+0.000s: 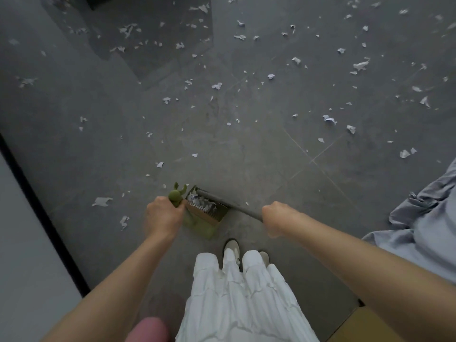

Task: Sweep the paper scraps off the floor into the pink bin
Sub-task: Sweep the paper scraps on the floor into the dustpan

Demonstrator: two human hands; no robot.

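Observation:
White paper scraps lie scattered over the grey tiled floor. My left hand grips the green handle of an olive dustpan, which holds a small heap of scraps. My right hand is closed around the grey broom handle, and the broom's head sits at the dustpan's mouth. A pink rounded edge of the bin shows at the bottom, beside my left forearm; most of it is out of frame.
A white wall with a black baseboard runs along the left. Grey-blue fabric lies at the right. A cardboard edge sits at the bottom right. My white skirt and shoes are just behind the dustpan.

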